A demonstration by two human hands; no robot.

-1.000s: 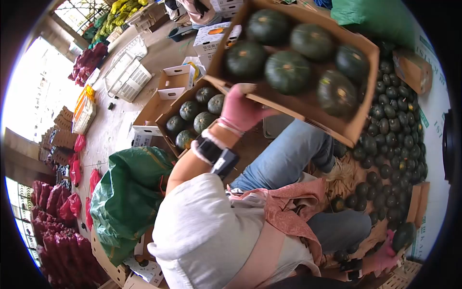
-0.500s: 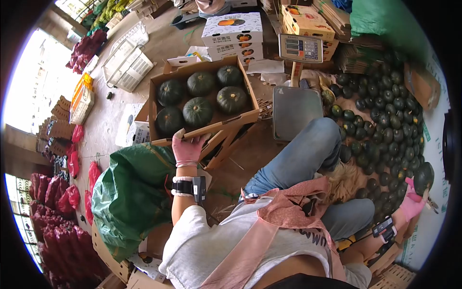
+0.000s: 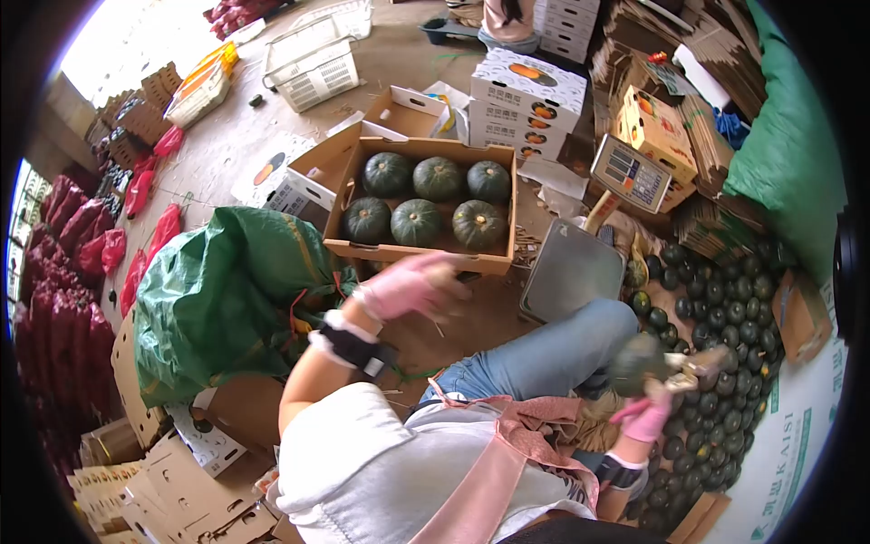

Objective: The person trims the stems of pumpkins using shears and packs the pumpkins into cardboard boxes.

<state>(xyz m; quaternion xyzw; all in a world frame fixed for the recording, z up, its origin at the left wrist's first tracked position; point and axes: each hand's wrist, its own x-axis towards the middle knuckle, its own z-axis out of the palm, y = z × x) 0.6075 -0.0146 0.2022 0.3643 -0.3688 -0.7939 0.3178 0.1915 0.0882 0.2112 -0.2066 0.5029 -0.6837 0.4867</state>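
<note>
My left hand (image 3: pixel 417 286), in a pink glove, is blurred just below the front edge of a cardboard box (image 3: pixel 362 251) and away from its wall. Its fingers look spread, with nothing in them. Several dark green squashes (image 3: pixel 416 222) sit in two rows in that box. Lower right, my right hand (image 3: pixel 645 412), also pink-gloved, holds another dark green squash (image 3: pixel 637 364) over the edge of the squash pile (image 3: pixel 725 317). A small pale object, too blurred to identify, shows beside that squash at the fingers.
A scale with a metal platform (image 3: pixel 573 272) stands right of the box, its display (image 3: pixel 632 172) behind. White printed cartons (image 3: pixel 526 100) are stacked at the back. A green sack (image 3: pixel 227 299) lies left. A person (image 3: pixel 509 23) is at the top. Flattened cardboard (image 3: pixel 195 490) lies lower left.
The squash box has gone from raised in my left hand to resting near the scale, and my left hand has let go. My right hand has brought its squash inward from the far right. The view has shifted.
</note>
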